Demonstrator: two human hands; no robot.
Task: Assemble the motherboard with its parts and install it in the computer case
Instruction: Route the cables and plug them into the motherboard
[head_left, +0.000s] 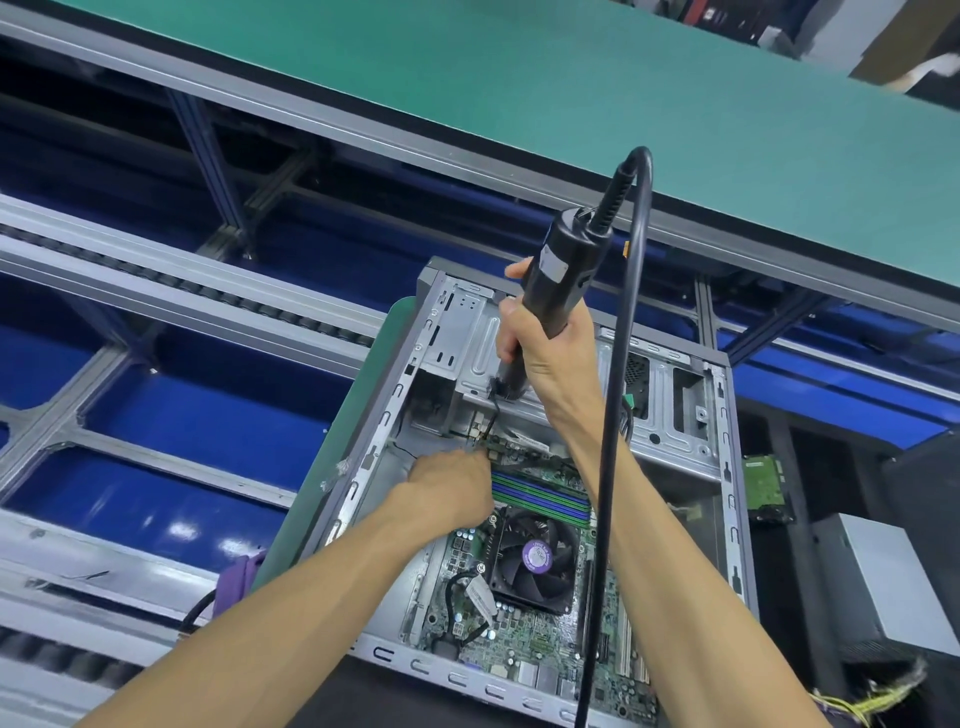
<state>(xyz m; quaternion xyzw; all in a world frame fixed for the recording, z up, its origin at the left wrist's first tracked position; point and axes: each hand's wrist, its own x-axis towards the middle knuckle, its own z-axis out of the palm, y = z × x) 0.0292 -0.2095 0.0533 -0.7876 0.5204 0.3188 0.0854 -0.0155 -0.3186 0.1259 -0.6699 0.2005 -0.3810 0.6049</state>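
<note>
The open computer case (691, 415) lies on its side on the worktop (363, 395), with the motherboard (524, 644) already seated inside. The right hand (545, 358) wraps its fingers around the corded electric screwdriver (558, 275), tip down at the board's far corner. The left hand (452, 486) rests there; whether its fingers pinch a screw I cannot tell. A tilted bit could slip and gouge the board.

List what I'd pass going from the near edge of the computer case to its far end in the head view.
Motherboard → CPU cooler fan → memory sticks → left hand at the board's far corner → right hand gripping the electric screwdriver over the drive cage.
</note>
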